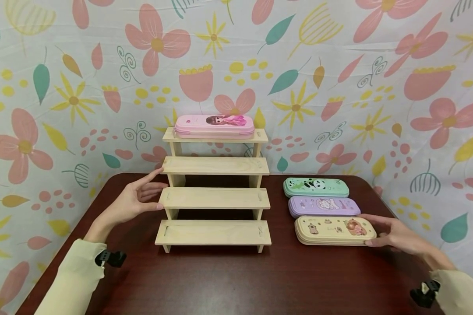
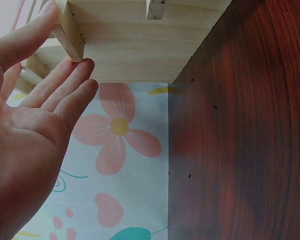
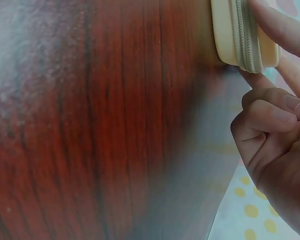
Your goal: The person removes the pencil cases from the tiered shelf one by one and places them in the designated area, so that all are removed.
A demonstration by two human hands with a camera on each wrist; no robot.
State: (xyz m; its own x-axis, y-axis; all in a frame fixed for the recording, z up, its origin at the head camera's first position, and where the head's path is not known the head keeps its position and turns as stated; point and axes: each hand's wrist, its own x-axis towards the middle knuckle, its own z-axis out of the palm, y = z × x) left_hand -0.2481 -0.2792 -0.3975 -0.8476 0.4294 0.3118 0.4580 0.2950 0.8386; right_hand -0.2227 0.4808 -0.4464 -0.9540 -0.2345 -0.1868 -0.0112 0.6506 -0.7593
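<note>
A light wooden four-tier stand point(image 1: 214, 199) stands on the table. My left hand point(image 1: 135, 199) touches its left side, fingers extended; in the left wrist view the fingertips point(image 2: 84, 67) meet the edge of a board. On the top tier lies a pink pencil case point(image 1: 214, 127) with a doll picture. My right hand point(image 1: 398, 236) holds the right end of a cream pencil case point(image 1: 335, 230) between thumb and fingers. The right wrist view shows the zipper point(image 3: 245, 37) of this case, with the lower fingers curled below. Behind it lie a purple pencil case point(image 1: 324, 206) and a green panda pencil case point(image 1: 316, 187).
The dark red-brown wooden table point(image 1: 205, 284) carries the stand at its middle and the cases at its right. A flower-patterned cloth point(image 1: 236, 52) hangs behind the table. Three lower tiers, such as the second tier point(image 1: 216, 165), show bare wood.
</note>
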